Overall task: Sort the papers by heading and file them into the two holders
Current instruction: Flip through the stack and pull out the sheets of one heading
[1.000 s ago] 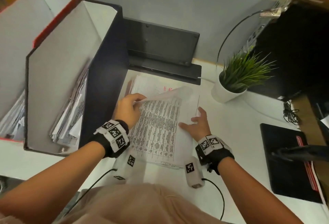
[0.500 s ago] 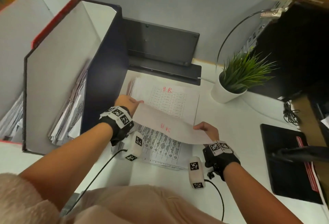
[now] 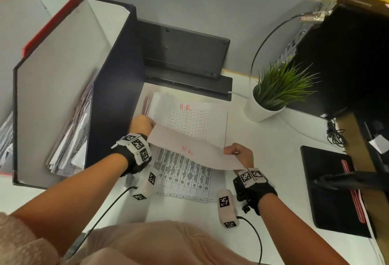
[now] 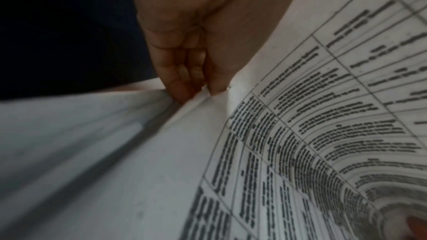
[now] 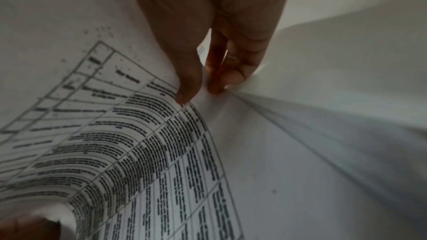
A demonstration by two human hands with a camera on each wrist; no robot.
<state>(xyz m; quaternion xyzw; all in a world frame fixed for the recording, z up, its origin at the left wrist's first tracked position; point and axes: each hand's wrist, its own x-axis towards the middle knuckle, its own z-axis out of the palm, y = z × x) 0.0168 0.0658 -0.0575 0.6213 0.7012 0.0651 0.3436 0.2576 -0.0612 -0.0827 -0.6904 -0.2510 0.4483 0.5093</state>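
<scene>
Left hand (image 3: 141, 125) pinched the sheet (image 3: 189, 149) at its far-left corner, thumb against fingers (image 4: 182, 86), as the left wrist view showed. Right hand (image 3: 240, 154) pinched the opposite edge, thumb on the printed side and fingers (image 5: 216, 81) behind. Between them the sheet hung curled over the pile (image 3: 189, 121), its top folded toward the person, so a faint red heading showed through the blank back; it looked like the "H.R" on the page beneath, though I couldn't be sure.

The sheet's long axis ran away from the person, its held edge slanting from far-left to near-right. The blue holder (image 3: 63, 96) stood just left of the left hand, papers already in it, the red holder (image 3: 31, 33) beyond. The left hand was nearer, so it would likely lead the sheet leftward, long edge first.
</scene>
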